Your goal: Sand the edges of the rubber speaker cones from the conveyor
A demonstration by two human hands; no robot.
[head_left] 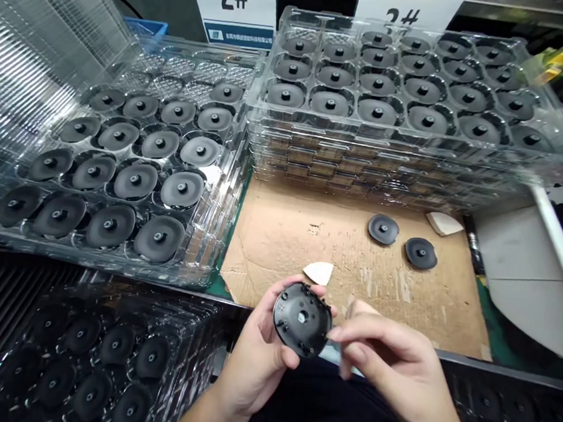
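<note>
My left hand (259, 356) grips a round black plastic disc (302, 318) by its rim, underside towards me, low in the middle of the view. My right hand (386, 363) comes in from the right with its fingers pinched against the disc's right edge; what those fingers hold, if anything, is hidden. Two more black discs (383, 229) (420, 252) lie loose on the brown cardboard sheet (279, 237) just beyond my hands.
A clear tray (207, 243) of several black discs sits at the left. A stack of clear trays (397, 163), its top one full of discs, stands at the back. Empty trays (39, 24) lean at far left. More disc trays (95, 359) lie below. White scraps (318, 272) rest on the cardboard.
</note>
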